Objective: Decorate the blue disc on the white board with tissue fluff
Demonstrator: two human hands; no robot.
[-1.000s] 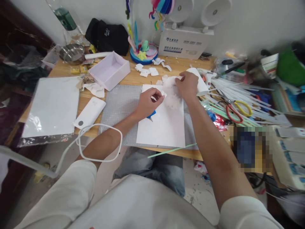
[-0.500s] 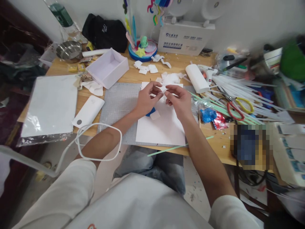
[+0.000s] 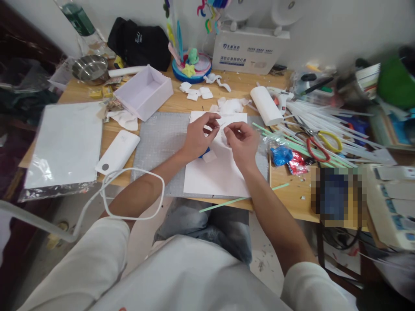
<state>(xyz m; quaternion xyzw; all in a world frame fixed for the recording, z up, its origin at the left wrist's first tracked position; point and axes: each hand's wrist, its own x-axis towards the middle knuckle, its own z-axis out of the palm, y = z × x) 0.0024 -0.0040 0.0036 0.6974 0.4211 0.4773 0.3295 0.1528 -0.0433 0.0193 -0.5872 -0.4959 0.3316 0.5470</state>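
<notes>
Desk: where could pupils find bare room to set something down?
Bare: the gray mat between the lavender box and left forearm, and the near half of the white sheet, below the right hand. Crowded: the right, with scissors and white strips.

sliver (image 3: 222, 125): whitish | sheet (image 3: 215, 177): plain white | mat (image 3: 155, 142): grey, gridded | box (image 3: 154, 100): pale lilac | carton (image 3: 244, 52): white, blue print | star (image 3: 188, 70): yellow | scissors (image 3: 310, 140): handles red, yellow | bowl (image 3: 90, 70): silver | power bank (image 3: 120, 149): white, grey dot
</notes>
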